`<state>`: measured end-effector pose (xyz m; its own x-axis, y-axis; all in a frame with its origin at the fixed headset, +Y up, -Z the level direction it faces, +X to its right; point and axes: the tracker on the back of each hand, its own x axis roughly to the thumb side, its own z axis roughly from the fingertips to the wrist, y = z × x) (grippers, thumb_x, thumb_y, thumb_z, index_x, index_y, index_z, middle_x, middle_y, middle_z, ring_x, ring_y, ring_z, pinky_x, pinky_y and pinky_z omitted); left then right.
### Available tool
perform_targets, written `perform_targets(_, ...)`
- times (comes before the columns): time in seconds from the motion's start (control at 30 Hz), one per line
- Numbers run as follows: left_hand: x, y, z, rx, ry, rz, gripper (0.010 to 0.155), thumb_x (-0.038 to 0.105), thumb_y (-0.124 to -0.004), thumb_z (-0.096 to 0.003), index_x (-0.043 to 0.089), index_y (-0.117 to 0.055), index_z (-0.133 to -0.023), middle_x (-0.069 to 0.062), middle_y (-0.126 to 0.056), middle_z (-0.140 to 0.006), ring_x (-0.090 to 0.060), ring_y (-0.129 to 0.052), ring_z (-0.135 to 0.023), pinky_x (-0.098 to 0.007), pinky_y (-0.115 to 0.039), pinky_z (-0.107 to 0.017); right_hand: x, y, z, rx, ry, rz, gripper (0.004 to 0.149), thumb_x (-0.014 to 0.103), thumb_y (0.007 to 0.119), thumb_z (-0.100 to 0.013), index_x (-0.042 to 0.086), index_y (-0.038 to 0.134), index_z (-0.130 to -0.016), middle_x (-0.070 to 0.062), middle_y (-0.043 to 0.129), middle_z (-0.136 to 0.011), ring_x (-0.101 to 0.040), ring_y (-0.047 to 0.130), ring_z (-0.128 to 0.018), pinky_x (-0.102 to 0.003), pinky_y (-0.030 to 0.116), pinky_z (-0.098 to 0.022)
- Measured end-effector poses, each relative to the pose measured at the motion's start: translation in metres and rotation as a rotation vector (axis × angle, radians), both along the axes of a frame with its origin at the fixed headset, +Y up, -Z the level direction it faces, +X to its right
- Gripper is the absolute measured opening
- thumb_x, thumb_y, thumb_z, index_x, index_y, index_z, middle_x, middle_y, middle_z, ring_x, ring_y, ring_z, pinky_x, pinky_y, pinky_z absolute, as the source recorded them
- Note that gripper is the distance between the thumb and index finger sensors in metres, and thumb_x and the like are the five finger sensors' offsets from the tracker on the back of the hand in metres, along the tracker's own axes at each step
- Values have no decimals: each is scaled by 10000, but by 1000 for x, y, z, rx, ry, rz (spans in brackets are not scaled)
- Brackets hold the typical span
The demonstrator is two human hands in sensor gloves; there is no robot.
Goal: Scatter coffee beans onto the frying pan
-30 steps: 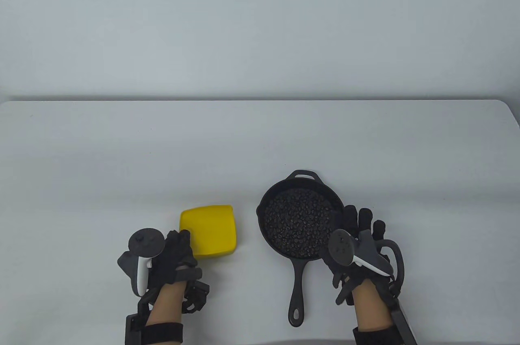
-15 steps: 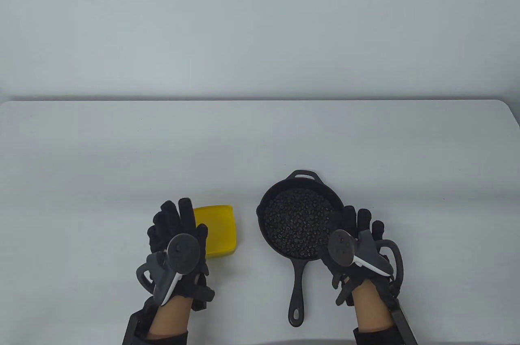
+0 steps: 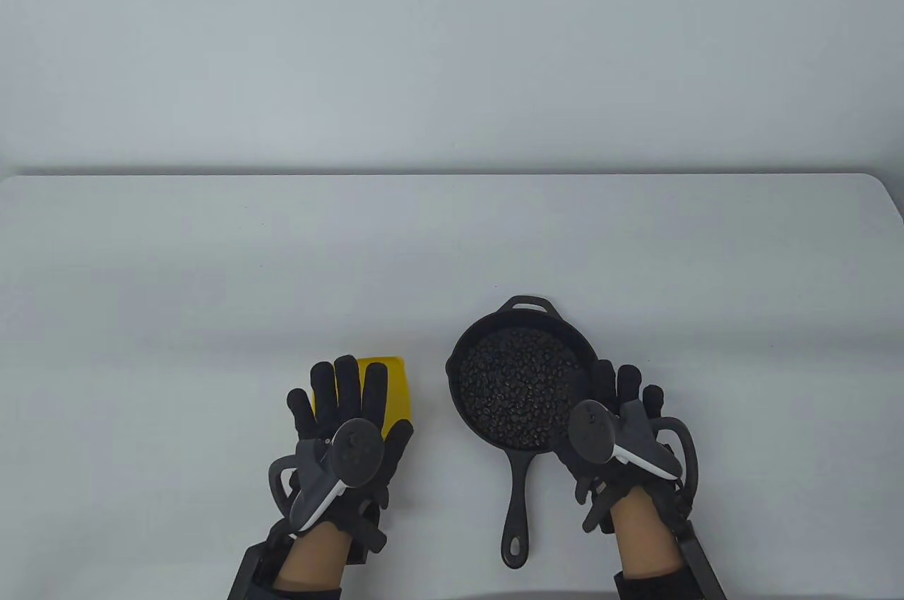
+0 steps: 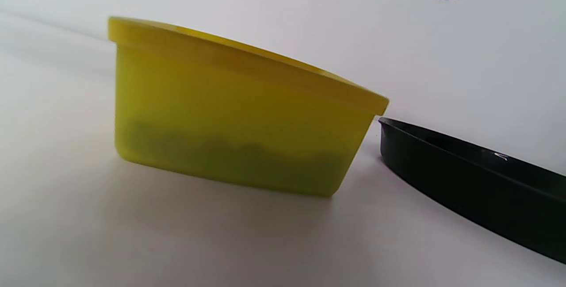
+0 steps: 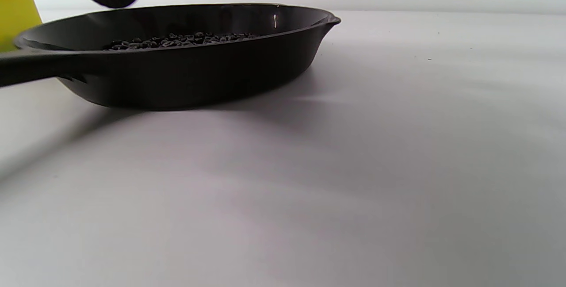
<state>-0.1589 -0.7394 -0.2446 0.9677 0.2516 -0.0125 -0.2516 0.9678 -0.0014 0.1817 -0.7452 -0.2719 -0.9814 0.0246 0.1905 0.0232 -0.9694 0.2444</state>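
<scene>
Left hand point(image 3: 346, 427) hovered flat, fingers spread, over our yellow tub point(image 3: 395, 392) lower centre, gripping nothing | right hand point(image 3: 614, 423) open beside pan point(image 3: 522, 374) of coffee beans point(image 3: 512, 392), lower right | we judged: pinch little, scatter evenly.

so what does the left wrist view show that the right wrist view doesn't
Only the left wrist view shows the yellow container's whole side wall, with a dark layer showing through its lower part, and its flat lid on top. Only the right wrist view shows the coffee beans inside the frying pan, its pour spout and the start of its handle. Both show the pan's black rim, a bit of the container, the white table and a gloved fingertip at the top edge.
</scene>
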Motion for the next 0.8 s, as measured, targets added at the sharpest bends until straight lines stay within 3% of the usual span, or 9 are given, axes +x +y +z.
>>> perform_targets(0.8, 5, -11, -11, -93, 22, -12, 799, 727, -545, -415, 506, -143, -1069, 130, -9, -1161, -212, 16, -1141, -499, -5, -787, -7, -3, -2, 3, 25, -2, 865, 600, 584, -573, 138, 32, -1052, -155, -154, -960, -462, -148, -820, -591, -54, -452)
